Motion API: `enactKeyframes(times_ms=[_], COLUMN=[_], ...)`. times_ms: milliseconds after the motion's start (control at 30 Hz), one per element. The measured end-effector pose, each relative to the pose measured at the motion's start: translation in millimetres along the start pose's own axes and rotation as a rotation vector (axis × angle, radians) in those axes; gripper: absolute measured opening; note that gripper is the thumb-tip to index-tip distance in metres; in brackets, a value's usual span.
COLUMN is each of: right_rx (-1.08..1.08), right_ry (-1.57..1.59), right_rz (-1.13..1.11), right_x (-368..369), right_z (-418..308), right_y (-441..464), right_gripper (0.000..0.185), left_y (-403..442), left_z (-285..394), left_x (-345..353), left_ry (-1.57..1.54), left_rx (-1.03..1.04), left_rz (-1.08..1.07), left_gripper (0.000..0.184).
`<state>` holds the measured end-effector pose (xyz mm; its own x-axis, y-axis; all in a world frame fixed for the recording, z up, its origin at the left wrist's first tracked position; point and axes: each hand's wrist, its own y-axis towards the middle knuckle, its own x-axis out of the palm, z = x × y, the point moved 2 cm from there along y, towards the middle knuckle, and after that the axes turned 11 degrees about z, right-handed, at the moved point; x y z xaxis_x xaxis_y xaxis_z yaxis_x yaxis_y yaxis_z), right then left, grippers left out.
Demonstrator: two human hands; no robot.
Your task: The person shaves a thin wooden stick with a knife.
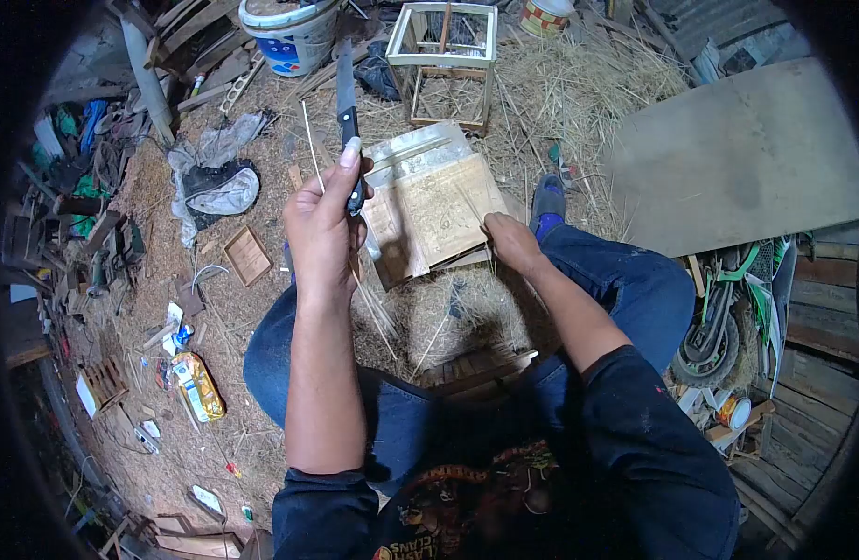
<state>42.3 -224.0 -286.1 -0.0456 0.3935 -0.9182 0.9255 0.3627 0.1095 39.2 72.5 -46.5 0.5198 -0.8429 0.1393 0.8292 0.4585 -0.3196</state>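
Raised at the centre left, my left hand (322,219) is closed around the black handle of a knife (347,93), its blade pointing away from me. A thin pale wooden strip (310,131) also passes through that hand, slanting from upper left to below the fingers. Under the hands lies a light wooden board (448,210) with a greyer, worn plank at its far side. My right hand (513,241) is at the board's right edge with its fingers curled; a thin sliver seems to extend from them over the board, but what they grip is unclear.
Beyond the board stands a small wooden frame (443,61), with a white bucket (289,42) to its left. A shallow wooden tray (248,257) and a yellow packet (198,387) lie on the shaving-covered floor. At right, a large panel (737,159) overhangs a green motorbike (728,308).
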Motion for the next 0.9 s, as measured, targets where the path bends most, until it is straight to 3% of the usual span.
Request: enactKeyframes(times_ms=[167, 267, 333, 467, 533, 567, 633, 767, 800, 833, 900], right_rx=[0.055, 0.116, 0.088, 0.189, 0.595, 0.595, 0.818, 0.815, 0.757, 0.757, 0.537], right_ry=[0.016, 0.15, 0.305, 0.472, 0.856, 0.855, 1.02, 1.189, 0.994, 0.991, 0.13], right_rz=[-0.033, -0.079, 0.066, 0.045, -0.032, -0.031, 0.009, 0.212, 0.351, 0.357, 0.55], right_x=[2, 3, 2, 6, 11, 8, -3, -25, -18, -15, -20], right_z=[7, 10, 11, 21, 28, 32, 46, 65, 84, 88, 94], right_y=[8, 13, 14, 21, 26, 29, 33, 41, 44, 43, 41], right_gripper=[0.012, 0.013, 0.012, 0.012, 0.015, 0.015, 0.017, 0.018, 0.029, 0.029, 0.047], left_y=[1, 0, -1, -1, -2, -2, -2, -2, -2, -1, -2], left_z=[-2, 0, 1, 0, 0, 0, -1, -2, -2, -4, -5], left_x=[1, 3, 3, 3, 3, 3, 3, 1, 1, 2, 4], left_ry=[-0.016, 0.008, 0.008, -0.012, -0.009, -0.007, -0.025, -0.02, -0.023, 0.014, 0.051], left_rx=[-0.003, -0.001, -0.009, -0.015, -0.019, -0.022, -0.021, -0.021, -0.02, -0.029, -0.035], left_rz=[0.005, -0.005, 0.0, -0.008, -0.009, -0.01, -0.009, 0.0, -0.005, -0.006, -0.014], left_gripper=[0.033, 0.033, 0.032, 0.032, 0.032, 0.032, 0.032, 0.032, 0.032, 0.031, 0.031])
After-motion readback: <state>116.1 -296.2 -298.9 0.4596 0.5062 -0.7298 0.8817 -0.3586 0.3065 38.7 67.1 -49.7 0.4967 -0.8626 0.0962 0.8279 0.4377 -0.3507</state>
